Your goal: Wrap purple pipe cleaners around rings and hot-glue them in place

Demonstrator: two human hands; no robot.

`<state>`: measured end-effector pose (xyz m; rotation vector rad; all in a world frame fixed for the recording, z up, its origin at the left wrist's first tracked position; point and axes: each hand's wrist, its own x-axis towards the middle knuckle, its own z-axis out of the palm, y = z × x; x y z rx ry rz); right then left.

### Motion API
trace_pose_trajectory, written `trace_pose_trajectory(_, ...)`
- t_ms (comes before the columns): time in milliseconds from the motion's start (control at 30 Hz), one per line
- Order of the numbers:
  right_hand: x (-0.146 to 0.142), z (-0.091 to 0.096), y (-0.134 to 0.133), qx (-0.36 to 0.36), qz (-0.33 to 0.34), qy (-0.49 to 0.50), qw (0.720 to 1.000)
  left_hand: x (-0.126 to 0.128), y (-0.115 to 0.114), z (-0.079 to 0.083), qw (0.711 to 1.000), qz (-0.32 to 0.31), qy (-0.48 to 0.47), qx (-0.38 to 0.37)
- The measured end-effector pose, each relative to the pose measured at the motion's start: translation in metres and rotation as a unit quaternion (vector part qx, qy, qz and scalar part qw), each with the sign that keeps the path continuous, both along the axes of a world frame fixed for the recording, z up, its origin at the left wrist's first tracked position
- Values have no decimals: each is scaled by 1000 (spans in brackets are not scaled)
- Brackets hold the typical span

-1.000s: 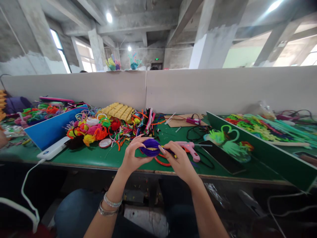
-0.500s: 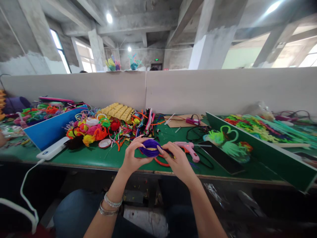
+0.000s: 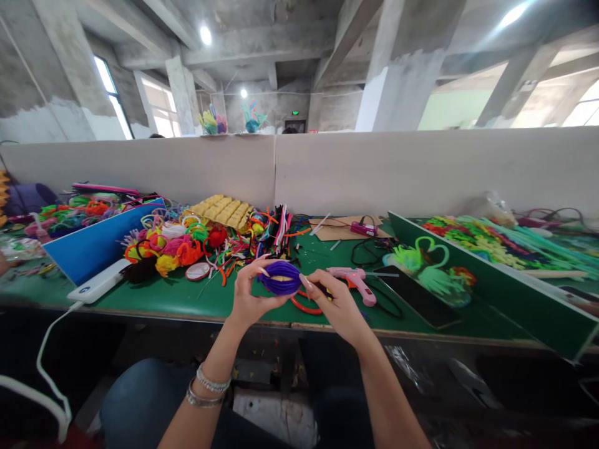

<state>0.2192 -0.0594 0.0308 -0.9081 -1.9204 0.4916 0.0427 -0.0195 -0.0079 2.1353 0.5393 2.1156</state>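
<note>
Between my hands is a rounded purple pipe-cleaner piece (image 3: 281,286), its fuzzy strands running side by side around a pale yellow middle. My left hand (image 3: 248,292) curves round its left side, thumb below and fingers above. At its right edge, the thumb and fingertips of my right hand (image 3: 327,299) are pinched together against it. Whether a loose strand end sits in that pinch is too small to tell. Just beyond my right hand, a pink hot glue gun (image 3: 359,285) lies on the green tabletop (image 3: 163,296). A red-orange ring (image 3: 305,308) lies partly hidden under my right hand.
Colourful pipe-cleaner pieces (image 3: 187,246) and a yellow egg tray (image 3: 222,211) are heaped at left, by a blue board (image 3: 105,240) and white power bank (image 3: 99,282). At right are a black phone (image 3: 418,296), pipe-cleaner swans (image 3: 433,274) and a green divider (image 3: 491,287).
The purple piece has shifted slightly left and turned a little, showing more of its yellow middle. My right fingertips have moved slightly at its right edge; both hands keep their hold.
</note>
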Motion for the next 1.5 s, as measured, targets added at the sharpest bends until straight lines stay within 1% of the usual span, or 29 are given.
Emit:
trace_pose_trajectory(100,0,-1,1,-26,6,20,999,0,-1,-1,1000,-6,-1,-10)
trace_pose_trajectory(233,2,-3,2,-70,28,43,996,-1,-4,1,998,-28,-1,-51)
trace_pose_trajectory(400,6,-4,2,-127,65,58,988,-2,-7,4,995,-73,12,-65)
trace_pose_trajectory(467,7,-4,2,-137,71,50,987,-3,-6,5,995,-77,25,-58)
trace_pose_trajectory(633,14,-3,3,-151,73,21,986,-6,-5,5,996,-62,50,-43)
trace_pose_trajectory(800,18,1,2,-136,54,-9,989,-6,-6,7,994,-62,83,-33)
trace_pose_trajectory(933,20,-1,4,-137,46,-33,989,-5,-6,4,994,-17,109,-21)
trace_pose_trajectory(1033,24,-4,7,-140,49,-45,988,-4,-4,0,992,17,127,5)
trace_pose_trajectory(1100,26,-6,8,-138,53,-52,988,-2,-4,-2,989,29,140,25)
trace_pose_trajectory(1200,29,-6,10,-138,63,-57,987,-1,-5,-1,984,32,173,34)
trace_pose_trajectory(1267,29,-5,9,-142,74,-56,986,-2,-7,0,978,34,205,34)
trace_pose_trajectory(1333,29,-4,8,-148,82,-54,984,-4,-8,2,969,50,237,43)
trace_pose_trajectory(1500,27,-2,6,-153,75,-54,984,-7,-11,7,938,129,304,100)
